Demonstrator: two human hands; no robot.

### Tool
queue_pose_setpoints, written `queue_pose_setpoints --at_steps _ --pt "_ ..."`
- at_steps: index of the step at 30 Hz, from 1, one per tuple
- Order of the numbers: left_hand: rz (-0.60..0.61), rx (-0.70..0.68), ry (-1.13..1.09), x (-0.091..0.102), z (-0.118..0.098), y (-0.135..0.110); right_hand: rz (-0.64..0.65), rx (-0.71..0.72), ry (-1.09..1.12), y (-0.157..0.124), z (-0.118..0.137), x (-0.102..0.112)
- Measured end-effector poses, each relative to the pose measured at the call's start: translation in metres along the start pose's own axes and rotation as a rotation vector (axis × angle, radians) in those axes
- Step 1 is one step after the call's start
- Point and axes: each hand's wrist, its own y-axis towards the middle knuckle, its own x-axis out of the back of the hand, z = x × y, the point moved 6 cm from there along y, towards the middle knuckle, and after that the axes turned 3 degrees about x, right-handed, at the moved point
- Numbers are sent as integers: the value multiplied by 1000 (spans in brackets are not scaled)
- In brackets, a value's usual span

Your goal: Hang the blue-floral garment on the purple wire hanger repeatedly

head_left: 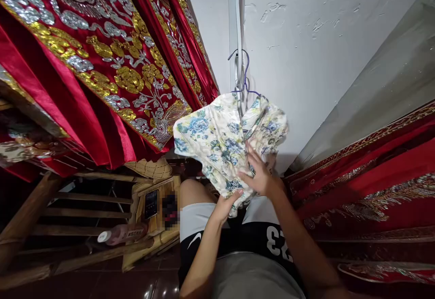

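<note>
A short-sleeved floral shirt (pixel 220 140), white with blue and yellow flowers, hangs on a thin purple hanger (pixel 247 70). The hanger's hook meets a pale vertical strip (pixel 238 27). At the shirt's lower hem, my left hand (pixel 227 206) pinches the cloth, thumb in front and the other fingers hidden behind it. My right hand (pixel 261 174) rests on the front near the opening, thumb and fingers spread, and part of the shirt's right side is hidden behind it.
Red cloth with gold and silver sequins (pixel 129 79) hangs at left; more red trimmed cloth (pixel 374 190) is at right. A white wall (pixel 306 63) stands ahead. At lower left, a bamboo bench (pixel 98 231) has a phone (pixel 151 204) and a pink bottle (pixel 124 234) by it.
</note>
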Motion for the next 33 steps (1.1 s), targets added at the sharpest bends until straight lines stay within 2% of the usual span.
queue_pose_setpoints --at_steps 3,5,7,9,14,18,22,24,26,28,30,31,33 --pt "-15 -41 10 6 1 -1 -251 -125 285 -38 -9 -31" --pt "-17 -32 43 12 -3 -3 -374 -261 405 -54 -18 -40" --pt "-23 -17 57 16 -7 -4 -428 -375 453 -58 -26 -40" --pt "-32 -8 34 16 -10 -7 -416 -430 460 -54 -32 -35" --pt "-40 73 -85 6 -5 -14 -284 -459 422 -46 -29 -27" --pt "-31 99 -90 2 -3 -16 -312 -499 441 -52 -23 -24" --pt "-117 35 3 14 -9 -12 -315 -525 496 -56 -25 -20" --pt "-215 -37 38 25 -15 -10 -304 -536 502 -56 -28 -17" --pt "-360 -201 100 36 -25 -13 -282 -544 507 -56 -28 -17" --pt "-550 -487 192 42 -39 -25 -246 -545 545 -54 -23 -21" --pt "-671 -778 312 36 -48 -40 -207 -551 618 -51 -16 -29" --pt "-663 -868 375 28 -49 -44 -191 -556 658 -50 -12 -34" --pt "-522 -900 484 8 -45 -41 -161 -566 719 -47 -5 -41"
